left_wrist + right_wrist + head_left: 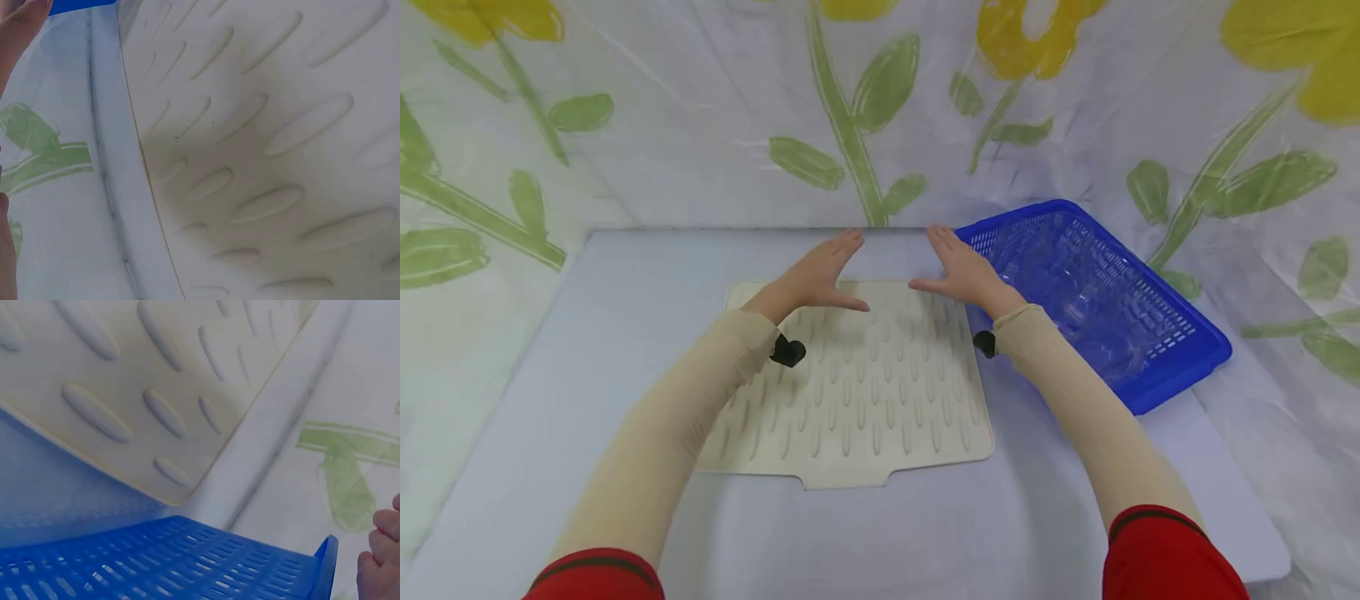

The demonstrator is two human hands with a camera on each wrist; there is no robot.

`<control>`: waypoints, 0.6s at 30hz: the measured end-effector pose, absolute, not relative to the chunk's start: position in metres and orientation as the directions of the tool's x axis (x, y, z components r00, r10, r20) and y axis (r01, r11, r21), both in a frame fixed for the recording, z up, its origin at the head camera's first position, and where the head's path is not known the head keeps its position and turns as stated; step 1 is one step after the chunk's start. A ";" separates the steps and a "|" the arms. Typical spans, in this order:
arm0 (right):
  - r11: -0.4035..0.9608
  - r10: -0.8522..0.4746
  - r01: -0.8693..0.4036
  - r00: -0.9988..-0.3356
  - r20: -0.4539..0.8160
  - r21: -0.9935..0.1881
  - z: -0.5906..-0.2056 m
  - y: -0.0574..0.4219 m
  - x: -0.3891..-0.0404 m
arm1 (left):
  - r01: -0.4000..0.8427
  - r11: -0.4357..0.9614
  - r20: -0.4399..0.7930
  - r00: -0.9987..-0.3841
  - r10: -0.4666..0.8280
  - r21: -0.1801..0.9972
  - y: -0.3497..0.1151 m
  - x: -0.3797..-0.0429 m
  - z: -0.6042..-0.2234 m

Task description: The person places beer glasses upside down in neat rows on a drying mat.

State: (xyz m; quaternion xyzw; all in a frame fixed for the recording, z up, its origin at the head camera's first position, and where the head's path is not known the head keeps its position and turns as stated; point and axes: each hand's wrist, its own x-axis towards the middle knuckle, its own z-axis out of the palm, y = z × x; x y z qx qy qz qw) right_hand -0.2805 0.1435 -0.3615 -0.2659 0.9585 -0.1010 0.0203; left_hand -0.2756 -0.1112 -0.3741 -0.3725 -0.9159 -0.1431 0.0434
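Note:
My left hand (820,275) hovers over the back left of a cream ribbed drying mat (865,400), fingers extended and thumb spread toward the middle. Facing it, my right hand (964,271) is held over the mat's back right corner with its thumb pointing inward. Neither hand holds anything. Close beside the right hand stands a blue plastic basket (1180,358), with several clear glasses (1086,300) inside. In the right wrist view, the basket's slotted wall (187,556) lies near the mat's corner (169,472).
The mat lies on a white table (610,333), its tab (844,479) toward me. Behind the table hangs a white sheet (700,150) printed with yellow flowers and green leaves. The basket sits at the table's right edge, partly overhanging it.

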 end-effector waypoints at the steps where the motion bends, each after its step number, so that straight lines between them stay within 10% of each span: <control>1: 0.841 -0.509 -0.500 -0.861 0.011 -0.207 -0.362 0.144 -0.280 | 0.694 0.678 0.195 -0.720 0.666 0.244 -0.110 -0.275 -0.375; 18: 0.817 -0.486 -0.450 -0.874 -0.009 -0.359 -0.366 0.131 -0.272 | 0.661 0.652 0.251 -0.747 0.615 0.370 -0.104 -0.254 -0.386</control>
